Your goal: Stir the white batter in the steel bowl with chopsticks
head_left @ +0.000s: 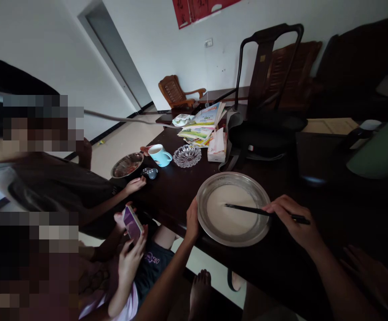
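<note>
A wide metal bowl (235,178) sits on the dark table, with a pale, creamy liquid (229,223) that looks like batter inside. My left hand (193,218) grips the bowl's left side, the fingers against its outer wall and partly hidden. In my right hand (290,218) is a pair of dark chopsticks (249,208), pinched near the thick end. Their tips dip into the liquid around the middle of the bowl.
Two people sit at left, one holding a phone (133,224). On the table (167,196) are a metal basin (116,168), a blue mug (160,156), a glass dish (187,156), a tissue box (218,151), books (203,120) and a black bag (263,138). A chair (260,76) stands behind.
</note>
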Motion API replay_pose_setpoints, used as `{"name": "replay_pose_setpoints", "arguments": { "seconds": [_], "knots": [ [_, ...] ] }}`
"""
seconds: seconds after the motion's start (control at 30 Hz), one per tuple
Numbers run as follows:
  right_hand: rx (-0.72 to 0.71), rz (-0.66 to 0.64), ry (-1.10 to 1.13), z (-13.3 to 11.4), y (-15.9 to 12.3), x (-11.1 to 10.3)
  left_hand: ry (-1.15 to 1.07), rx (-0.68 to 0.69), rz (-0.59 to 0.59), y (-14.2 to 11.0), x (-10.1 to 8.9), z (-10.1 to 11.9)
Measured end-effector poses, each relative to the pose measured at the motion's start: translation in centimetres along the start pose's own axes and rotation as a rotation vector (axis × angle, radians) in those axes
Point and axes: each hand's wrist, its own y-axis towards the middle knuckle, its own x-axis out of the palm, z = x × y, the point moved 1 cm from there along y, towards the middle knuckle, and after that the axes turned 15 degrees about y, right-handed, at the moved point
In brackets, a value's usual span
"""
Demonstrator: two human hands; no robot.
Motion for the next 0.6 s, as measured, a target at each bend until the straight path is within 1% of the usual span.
{"name": "replay_pose_setpoints", "arguments": {
  "seconds": [0.07,0.1,0.13,0.23,0.27,0.3,0.4,0.43,0.47,0.57,0.6],
  "knots": [
    [-0.003,0.084,0.036,0.0,-0.05,-0.24,0.006,0.009,-0.005,-0.03,0.02,-0.12],
    [-0.001,0.095,0.058,-0.03,-0.07,-0.29,0.005,0.015,-0.011,-0.05,0.03,-0.2],
    [0.001,0.075,0.071,-0.07,-0.08,-0.27,0.001,0.021,-0.017,-0.07,0.05,-0.28],
    [-0.01,-0.057,0.028,-0.23,-0.1,0.02,-0.022,0.022,-0.015,-0.15,0.07,-0.53],
    [-0.014,-0.069,0.004,-0.24,-0.12,0.05,-0.025,0.014,-0.011,-0.18,0.07,-0.6],
    [-0.014,-0.052,-0.012,-0.23,-0.16,0.02,-0.025,0.005,-0.008,-0.21,0.07,-0.65],
    [0.003,0.068,0.011,-0.12,-0.33,-0.29,-0.021,-0.012,-0.006,-0.29,0.06,-0.67],
    [0.008,0.075,0.033,-0.12,-0.38,-0.31,-0.019,-0.01,-0.01,-0.32,0.04,-0.64],
    [0.009,0.05,0.052,-0.14,-0.41,-0.25,-0.019,-0.004,-0.011,-0.35,0.01,-0.6],
    [-0.01,-0.093,0.047,-0.3,-0.41,0.23,-0.013,0.011,-0.011,-0.45,-0.15,-0.45],
    [-0.017,-0.104,0.03,-0.34,-0.41,0.33,-0.01,0.013,-0.009,-0.48,-0.22,-0.42]
  ]
}}
